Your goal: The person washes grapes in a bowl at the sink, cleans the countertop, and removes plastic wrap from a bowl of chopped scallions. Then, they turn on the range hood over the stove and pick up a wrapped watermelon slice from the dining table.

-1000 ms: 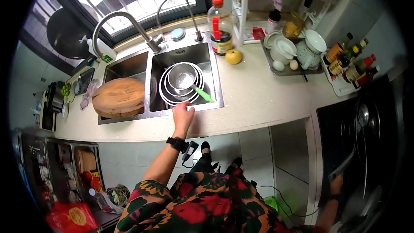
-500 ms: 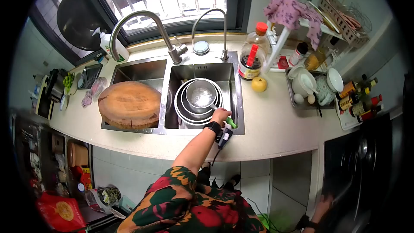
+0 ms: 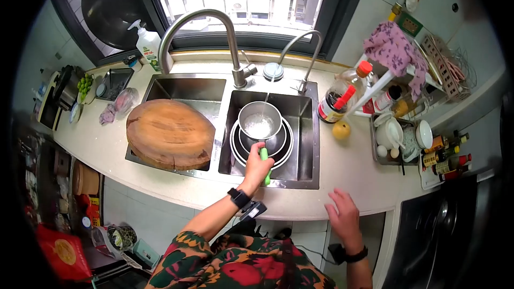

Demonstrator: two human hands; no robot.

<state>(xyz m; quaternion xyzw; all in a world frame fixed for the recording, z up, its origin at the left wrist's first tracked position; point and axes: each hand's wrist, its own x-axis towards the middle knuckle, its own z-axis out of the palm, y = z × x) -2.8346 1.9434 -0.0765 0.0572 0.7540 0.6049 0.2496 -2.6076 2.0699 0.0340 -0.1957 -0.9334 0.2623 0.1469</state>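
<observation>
Nearest us, at the bottom of the frame, is our flowered shirt (image 3: 235, 267). Our right hand (image 3: 345, 219) is bare at lower right, its fingers loosely spread by the front edge of the desk (image 3: 364, 182), holding nothing. Our left hand (image 3: 257, 168), near the middle, is closed around the green handle (image 3: 266, 176) of a small pot (image 3: 278, 128). The pot sits level over nested bowls (image 3: 289, 152) in the right basin (image 3: 308, 168) — whether it touches them we cannot tell. A thin stream of water (image 3: 266, 97) falls into it from the slim tap (image 3: 316, 43).

In the left basin's space, left of centre, a thick oval wooden board (image 3: 171, 134) lies across the basin, covering its front part. To the right of the basins we have a yellow fruit (image 3: 341, 130) beside a red-capped bottle (image 3: 332, 107); farther right, a tray (image 3: 377, 158) carries pale crockery and two eggs.

Behind the basins stand the large tap (image 3: 235, 56) and, between the taps, a round lid (image 3: 273, 71). Farthest off, at upper left, a dark wok (image 3: 115, 8) leans by the barred window (image 3: 246, 0) — a white pump bottle (image 3: 149, 45) stands in front.
</observation>
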